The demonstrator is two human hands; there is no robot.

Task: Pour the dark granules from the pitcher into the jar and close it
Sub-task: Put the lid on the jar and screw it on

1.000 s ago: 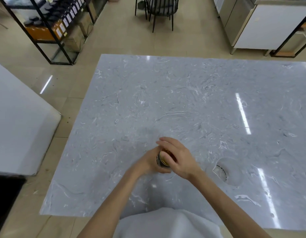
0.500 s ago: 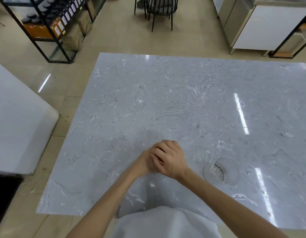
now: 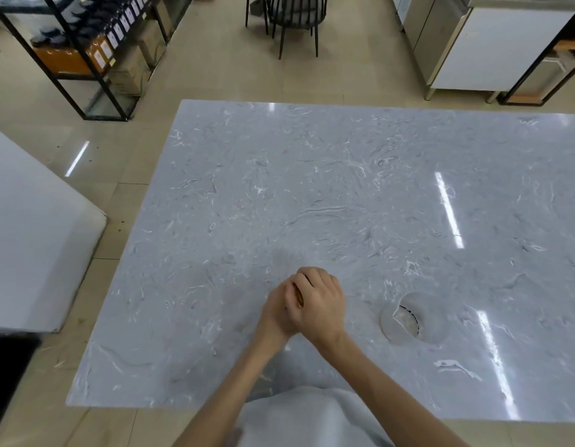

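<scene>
The jar [image 3: 298, 295] stands near the front middle of the grey marble table [image 3: 344, 195], almost fully hidden by my hands; only a sliver of its gold lid edge shows. My right hand [image 3: 318, 301] lies over the top, fingers wrapped on the lid. My left hand [image 3: 274, 309] grips the jar's side from the left. To the right lies a clear glass pitcher [image 3: 405, 317] on its side, with a few dark granules along its inner rim.
Beyond the table's far edge are a black wire chair [image 3: 289, 17], a black shelf rack [image 3: 86, 50] with labelled goods at the back left, and steel cabinets [image 3: 473, 46] at the back right. A white counter [image 3: 31, 237] stands to the left.
My right hand has closed down over the lid and turned, hiding the jar that showed between my fingers a second ago. The view has shifted slightly.
</scene>
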